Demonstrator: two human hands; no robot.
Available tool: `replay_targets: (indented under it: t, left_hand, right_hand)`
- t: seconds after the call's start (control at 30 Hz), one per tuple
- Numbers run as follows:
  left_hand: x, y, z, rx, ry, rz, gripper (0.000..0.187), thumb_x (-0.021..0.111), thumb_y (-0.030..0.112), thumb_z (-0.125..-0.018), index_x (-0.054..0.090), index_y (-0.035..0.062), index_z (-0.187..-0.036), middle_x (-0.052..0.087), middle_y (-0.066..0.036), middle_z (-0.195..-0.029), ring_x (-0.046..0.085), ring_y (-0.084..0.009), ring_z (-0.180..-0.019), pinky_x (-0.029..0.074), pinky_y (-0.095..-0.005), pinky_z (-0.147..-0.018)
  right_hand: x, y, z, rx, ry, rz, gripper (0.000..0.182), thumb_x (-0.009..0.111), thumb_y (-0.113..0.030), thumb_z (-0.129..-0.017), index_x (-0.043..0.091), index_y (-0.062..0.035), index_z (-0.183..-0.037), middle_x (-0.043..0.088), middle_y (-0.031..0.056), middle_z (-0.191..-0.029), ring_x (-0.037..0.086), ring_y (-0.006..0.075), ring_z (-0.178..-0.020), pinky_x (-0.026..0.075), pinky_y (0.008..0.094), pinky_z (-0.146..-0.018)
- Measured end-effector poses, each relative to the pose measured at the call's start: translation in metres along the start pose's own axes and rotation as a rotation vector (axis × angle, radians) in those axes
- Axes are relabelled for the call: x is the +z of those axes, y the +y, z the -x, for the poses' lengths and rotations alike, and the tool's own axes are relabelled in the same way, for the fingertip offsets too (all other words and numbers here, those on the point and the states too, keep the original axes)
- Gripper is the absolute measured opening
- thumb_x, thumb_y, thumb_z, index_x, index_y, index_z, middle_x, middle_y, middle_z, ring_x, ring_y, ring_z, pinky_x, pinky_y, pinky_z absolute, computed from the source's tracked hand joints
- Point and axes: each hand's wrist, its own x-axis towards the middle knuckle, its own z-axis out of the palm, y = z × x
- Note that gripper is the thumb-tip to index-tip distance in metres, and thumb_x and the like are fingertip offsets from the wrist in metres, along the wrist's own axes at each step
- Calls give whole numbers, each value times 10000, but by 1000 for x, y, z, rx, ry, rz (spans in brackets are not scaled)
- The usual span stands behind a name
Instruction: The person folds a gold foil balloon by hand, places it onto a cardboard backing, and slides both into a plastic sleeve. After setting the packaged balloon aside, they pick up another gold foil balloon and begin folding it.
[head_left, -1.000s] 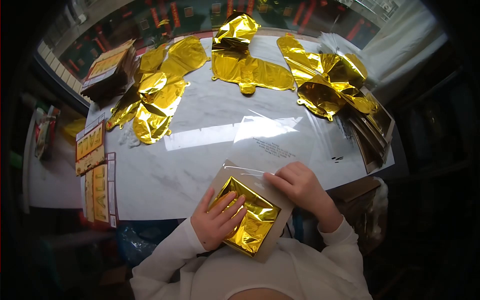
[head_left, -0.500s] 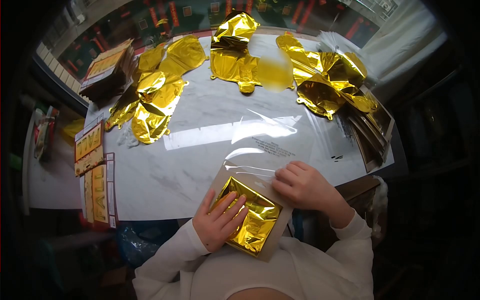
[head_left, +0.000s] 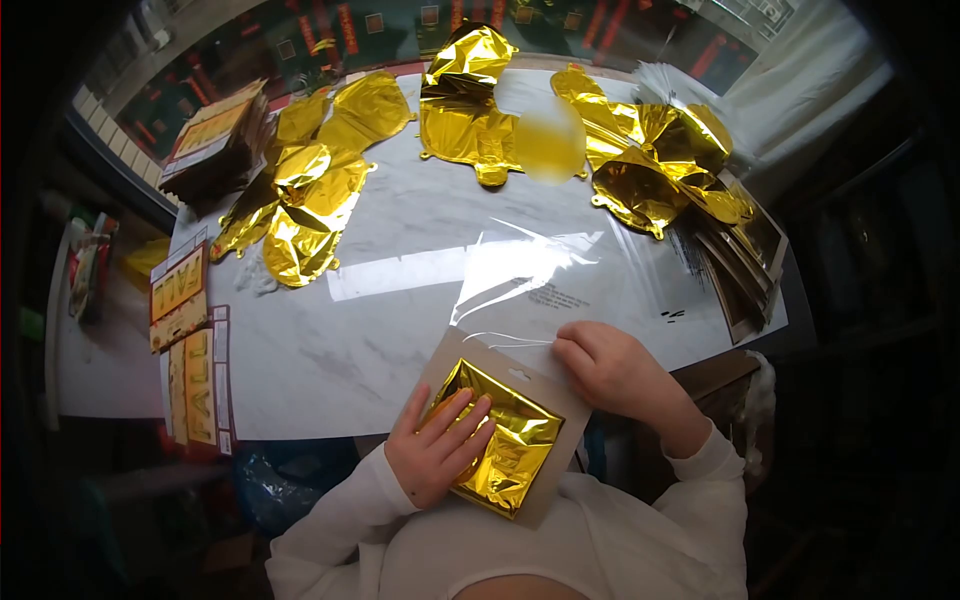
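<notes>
- Working over the near edge of the marbled table (head_left: 400,335), probably safest well short of the gold foil balloons (head_left: 460,130) along the far edge.
- Stretching the clear bag (head_left: 520,280) inward from the near edge, likely calling for gentle, even tension against creasing.
- Angling the grey card (head_left: 555,395) across the near edge, partly overhanging; seeming to need level support.
- Lying folded on that card, just beyond the near edge: gold foil (head_left: 525,445), best pressed flat without crushing; leaving unclear whether inside or beneath the film.
- Curling the right hand (head_left: 615,375) nearly closed, pinching the bag's edge beside the card; probably wanting a light grip.
- Spreading the left hand (head_left: 435,455) open, pressing the foil without grasping; ideally weighting all fingers evenly.
- Leaving the small hanging slot (head_left: 520,374) uncreased, preferably.
</notes>
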Motion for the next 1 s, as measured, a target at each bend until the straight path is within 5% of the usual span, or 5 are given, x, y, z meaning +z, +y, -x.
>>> replay_targets:
  t: [0.37, 0.43, 0.7, 1.0]
  left_hand:
    - [7, 2, 4, 1, 9, -45, 502, 634, 224, -970, 583, 53, -1439, 554, -174, -1547, 518, -348, -1450, 322, -669, -1177]
    - [8, 3, 3, -6, 11, -39, 586, 735, 216, -906, 574, 39, -1440, 536, -198, -1556, 491, -373, -1469, 288, -674, -1204]
    - [10, 4, 1, -16, 23, -30, 630, 748, 206, -872, 565, 34, -1450, 535, -198, -1557, 487, -377, -1467, 285, -684, -1200]
    - [15, 5, -3, -1, 52, -57, 577, 719, 209, -902, 579, 40, -1436, 556, -190, -1540, 507, -370, -1453, 286, -667, -1206]
  right_hand:
    - [-22, -10, 20, 12, -141, 168, 151, 674, -81, -782, 576, -66, -897, 558, 80, -862, 625, 262, -864, 553, 363, -709]
    - [-22, -12, 28, 50, -130, 171, 155, 679, -78, -775, 584, -71, -897, 560, 70, -855, 628, 254, -848, 552, 358, -695]
    - [-9, -36, 47, 279, 144, -20, 184, 800, -22, -806, 709, -51, -963, 676, 92, -867, 681, 294, -775, 570, 359, -646]
    - [-11, -54, 43, 220, 76, 76, 317, 796, -44, -752, 728, -62, -1061, 635, 53, -831, 642, 250, -762, 539, 351, -624]
